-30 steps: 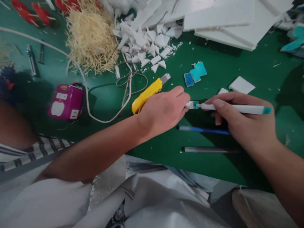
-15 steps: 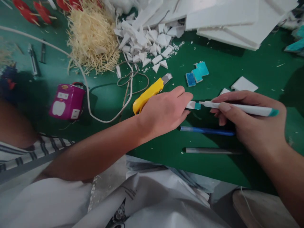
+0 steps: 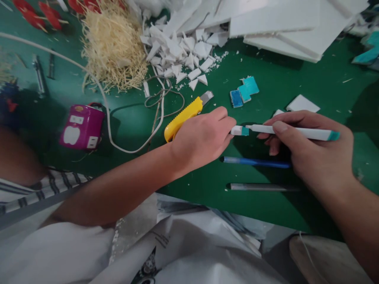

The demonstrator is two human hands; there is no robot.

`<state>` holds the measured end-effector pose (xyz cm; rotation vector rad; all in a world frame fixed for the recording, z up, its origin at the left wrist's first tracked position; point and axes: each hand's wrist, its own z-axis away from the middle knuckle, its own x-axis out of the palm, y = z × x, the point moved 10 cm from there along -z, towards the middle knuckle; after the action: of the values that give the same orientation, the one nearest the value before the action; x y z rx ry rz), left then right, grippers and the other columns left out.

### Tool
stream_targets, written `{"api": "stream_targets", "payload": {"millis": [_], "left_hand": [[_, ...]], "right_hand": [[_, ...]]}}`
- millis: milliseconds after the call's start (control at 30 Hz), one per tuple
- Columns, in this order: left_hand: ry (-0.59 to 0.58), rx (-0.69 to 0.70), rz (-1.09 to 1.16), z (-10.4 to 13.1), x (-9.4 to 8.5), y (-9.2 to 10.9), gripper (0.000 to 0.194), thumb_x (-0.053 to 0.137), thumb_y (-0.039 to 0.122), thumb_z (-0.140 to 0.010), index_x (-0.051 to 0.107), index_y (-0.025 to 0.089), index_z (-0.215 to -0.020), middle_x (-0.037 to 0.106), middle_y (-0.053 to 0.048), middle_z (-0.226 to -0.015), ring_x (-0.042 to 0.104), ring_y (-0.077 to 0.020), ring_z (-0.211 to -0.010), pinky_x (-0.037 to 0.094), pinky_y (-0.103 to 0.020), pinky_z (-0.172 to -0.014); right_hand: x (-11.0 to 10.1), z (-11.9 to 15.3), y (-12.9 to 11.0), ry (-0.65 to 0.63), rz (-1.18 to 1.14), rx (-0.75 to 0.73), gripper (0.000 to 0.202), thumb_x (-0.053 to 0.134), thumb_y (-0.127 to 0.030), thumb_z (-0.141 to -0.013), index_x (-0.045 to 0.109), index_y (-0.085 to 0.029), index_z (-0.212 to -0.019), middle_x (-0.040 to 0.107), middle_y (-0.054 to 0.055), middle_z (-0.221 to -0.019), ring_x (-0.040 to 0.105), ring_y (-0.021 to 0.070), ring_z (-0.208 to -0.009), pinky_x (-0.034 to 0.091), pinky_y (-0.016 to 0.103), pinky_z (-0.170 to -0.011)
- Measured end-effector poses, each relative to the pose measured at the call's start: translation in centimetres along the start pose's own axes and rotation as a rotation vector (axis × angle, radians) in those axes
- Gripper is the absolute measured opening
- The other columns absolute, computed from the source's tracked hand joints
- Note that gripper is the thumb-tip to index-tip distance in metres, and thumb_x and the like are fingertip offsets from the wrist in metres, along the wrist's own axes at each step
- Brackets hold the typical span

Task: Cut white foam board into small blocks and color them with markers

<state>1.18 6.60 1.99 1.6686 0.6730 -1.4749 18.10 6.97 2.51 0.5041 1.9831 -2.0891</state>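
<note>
My left hand [image 3: 204,134] is closed, its fingertips pinching a small white piece with a teal end [image 3: 240,130]. Whether that piece is foam or a pen cap I cannot tell. My right hand [image 3: 314,146] grips a white marker with a teal end [image 3: 308,133], like a pen, its narrow tip pointing left at the teal end of the piece and close to or touching it. Beside my left hand lies a yellow utility knife [image 3: 184,118], its blade out and its lower end partly behind the hand. A blue pen [image 3: 257,162] and a grey pen [image 3: 263,187] lie below the hands.
Teal and blue foam pieces [image 3: 244,92] lie beyond my hands, a white foam piece [image 3: 303,103] to their right. White foam scraps [image 3: 189,51], foam sheets [image 3: 275,15] and straw [image 3: 115,51] are behind. A white cable [image 3: 108,122] loops near a magenta box [image 3: 81,127]. Another person's arm [image 3: 20,157] is left.
The marker's tip and the white piece remain end to end, both shifted slightly left in the picture. More of the piece's white part shows at my left fingertips.
</note>
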Motion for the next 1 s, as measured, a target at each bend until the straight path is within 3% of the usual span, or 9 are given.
{"api": "stream_targets", "payload": {"millis": [167,667,767,900,1000], "left_hand": [[0.021,0.010,0.016,0.17,-0.01,-0.11,0.026,0.055,0.030,-0.108,0.076,0.017,-0.113,0.071,-0.007,-0.103,0.069,-0.0202,-0.082,0.042,-0.031,-0.062],[0.061,0.031,-0.002,0.30,-0.17,0.02,0.025,0.055,0.028,-0.107,0.077,0.017,-0.111,0.071,-0.007,-0.101,0.069,-0.0207,-0.082,0.042,-0.031,-0.062],[0.077,0.053,-0.007,0.34,-0.20,0.03,0.026,0.054,0.028,-0.108,0.077,0.016,-0.112,0.071,-0.007,-0.100,0.069,-0.0211,-0.081,0.043,-0.031,-0.062],[0.105,0.085,-0.001,0.45,-0.24,0.11,0.027,0.054,0.028,-0.107,0.077,0.015,-0.112,0.071,-0.007,-0.099,0.068,-0.0209,-0.079,0.044,-0.031,-0.062],[0.098,0.087,0.005,0.47,-0.16,0.12,0.027,0.053,0.028,-0.108,0.077,0.015,-0.112,0.070,-0.007,-0.099,0.068,-0.0205,-0.078,0.045,-0.031,-0.063]], "right_hand": [[0.55,-0.13,-0.06,-0.048,0.010,0.008,0.011,0.076,-0.022,-0.084,0.077,-0.022,-0.073,0.069,-0.002,-0.057,0.060,0.0108,-0.048,0.048,0.026,-0.049],[0.47,0.15,-0.11,-0.056,0.034,0.006,0.011,0.076,-0.026,-0.085,0.080,-0.022,-0.075,0.069,-0.002,-0.058,0.059,0.0107,-0.049,0.047,0.026,-0.049],[0.33,0.15,0.23,-0.052,0.045,-0.017,0.009,0.079,-0.029,-0.087,0.081,-0.024,-0.080,0.073,-0.001,-0.063,0.060,0.0113,-0.050,0.048,0.027,-0.049],[0.52,0.20,-0.06,-0.084,0.037,-0.110,0.018,0.078,-0.032,-0.089,0.079,-0.025,-0.072,0.067,-0.002,-0.054,0.058,0.0123,-0.047,0.045,0.027,-0.047],[0.24,0.16,0.34,-0.054,0.041,-0.038,0.008,0.077,-0.029,-0.090,0.082,-0.026,-0.084,0.069,-0.003,-0.059,0.060,0.0125,-0.051,0.049,0.029,-0.052]]}}
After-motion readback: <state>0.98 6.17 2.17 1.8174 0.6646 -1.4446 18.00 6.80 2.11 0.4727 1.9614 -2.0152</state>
